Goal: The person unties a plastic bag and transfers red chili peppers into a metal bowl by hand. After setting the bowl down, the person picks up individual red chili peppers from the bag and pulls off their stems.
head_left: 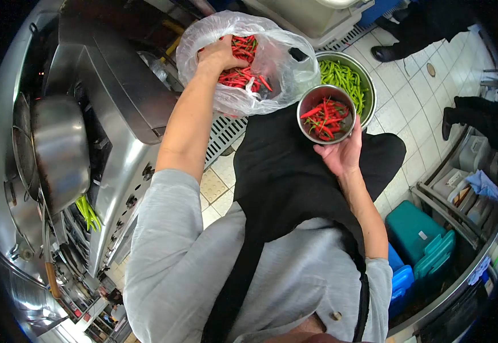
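My left hand (217,55) reaches into a clear plastic bag (294,43), its fingers curled down into a heap of red chilies (243,77). The fingertips are hidden among the chilies. In my right hand (342,150) is a small round metal bowl (302,98), gripped at its near right side. More red chilies with green stems (324,117) lie inside it. Behind the small bowl, and partly covered by it, sits a larger metal bowl (370,91) full of green chilies (343,80).
On the left stands a steel stove (129,166) with a large metal pot (60,151). Green chilies (88,212) lie near the stove edge. Another person's dark shoe (383,54) is on the tiled floor (409,103). A green plastic bin (412,231) stands at right.
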